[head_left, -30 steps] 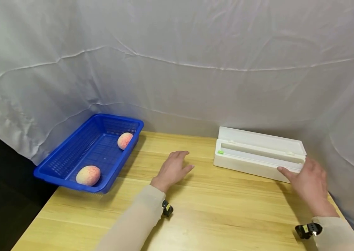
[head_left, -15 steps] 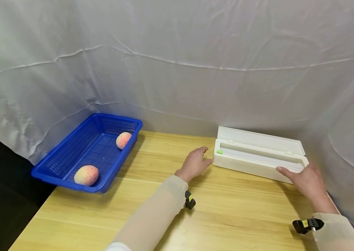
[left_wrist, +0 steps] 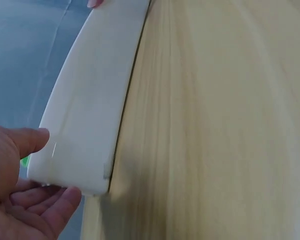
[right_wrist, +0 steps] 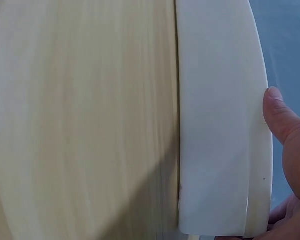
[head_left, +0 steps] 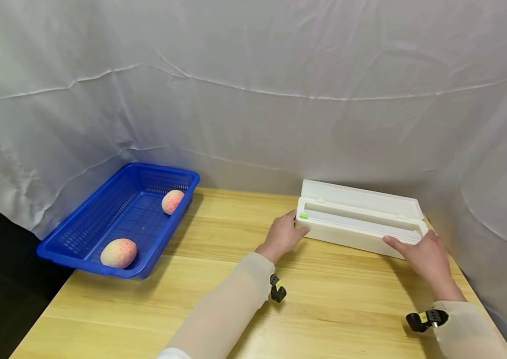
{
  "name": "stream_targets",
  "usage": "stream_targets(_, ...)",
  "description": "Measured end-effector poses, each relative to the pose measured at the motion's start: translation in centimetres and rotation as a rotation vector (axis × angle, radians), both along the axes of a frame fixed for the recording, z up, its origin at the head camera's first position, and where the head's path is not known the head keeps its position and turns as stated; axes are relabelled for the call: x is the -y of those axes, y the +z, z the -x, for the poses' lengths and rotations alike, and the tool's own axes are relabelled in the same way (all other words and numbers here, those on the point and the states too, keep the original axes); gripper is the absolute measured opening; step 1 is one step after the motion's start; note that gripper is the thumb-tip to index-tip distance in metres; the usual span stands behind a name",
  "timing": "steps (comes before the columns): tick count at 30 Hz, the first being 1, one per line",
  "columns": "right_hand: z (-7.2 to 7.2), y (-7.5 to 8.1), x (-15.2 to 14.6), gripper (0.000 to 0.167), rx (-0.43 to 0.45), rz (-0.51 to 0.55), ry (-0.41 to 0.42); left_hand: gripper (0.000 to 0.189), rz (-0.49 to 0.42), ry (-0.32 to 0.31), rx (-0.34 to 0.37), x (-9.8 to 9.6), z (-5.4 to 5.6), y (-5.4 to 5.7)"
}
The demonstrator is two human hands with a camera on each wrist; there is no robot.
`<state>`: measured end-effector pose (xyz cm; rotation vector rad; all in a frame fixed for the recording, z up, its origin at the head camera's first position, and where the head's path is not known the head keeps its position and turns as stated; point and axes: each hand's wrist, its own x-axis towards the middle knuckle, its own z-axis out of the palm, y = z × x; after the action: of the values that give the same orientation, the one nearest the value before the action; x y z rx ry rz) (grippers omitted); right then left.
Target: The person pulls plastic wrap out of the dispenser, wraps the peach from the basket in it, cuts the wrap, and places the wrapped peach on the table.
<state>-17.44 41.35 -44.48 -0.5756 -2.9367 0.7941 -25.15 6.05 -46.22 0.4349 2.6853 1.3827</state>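
A long white cling film dispenser [head_left: 348, 235] stands at the back right of the table, its lid [head_left: 361, 198] raised and leaning back. A small green slider [head_left: 304, 216] sits at the left end of its cutting strip. My left hand [head_left: 282, 237] holds the dispenser's left end; in the left wrist view its thumb [left_wrist: 34, 141] is at one long edge and the fingers touch the end face. My right hand [head_left: 428, 257] grips the right end, thumb on the front top edge, other fingers mostly hidden behind the end.
On the left, a blue plastic basket [head_left: 163, 239] overhangs the table's left edge. Two peaches [head_left: 119, 253] lie inside, one near and one far. Grey cloth [head_left: 253, 129] hangs behind the wooden table [head_left: 325, 294] and along its right side.
My left hand has moved right across the table to the dispenser's left end and taken hold there. The right hand keeps its grip. The whole view has shifted slightly.
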Motion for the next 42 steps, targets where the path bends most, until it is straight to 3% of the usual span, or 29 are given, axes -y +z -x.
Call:
stream_targets(4, 0.5, -0.4, 2.0, 0.137, -0.018, 0.015, 0.032, 0.052, -0.062, 0.089, 0.018, 1.7, -0.3, -0.3)
stream_targets(8, 1.3, -0.6, 3.9, 0.137, -0.045, 0.047, 0.065, 0.053, -0.104, 0.138, 0.004, 3.9, -0.3, -0.7)
stream_targets(21, 4.2, -0.7, 10.2, 0.1, -0.146, 0.129, 0.204, 0.049, -0.049, 0.303, -0.048, 12.3, 1.1, -1.0)
stream_targets(30, 6.7, -1.2, 12.2, 0.094, -0.16, 0.192, 0.214, 0.047, -0.019, 0.319, -0.031, 15.4, 2.5, -0.9)
stream_targets(42, 7.6, -1.0, 12.4, 0.087, -0.163, 0.222, 0.243, 0.045, -0.016, 0.315, -0.04, 16.4, 3.7, -0.8)
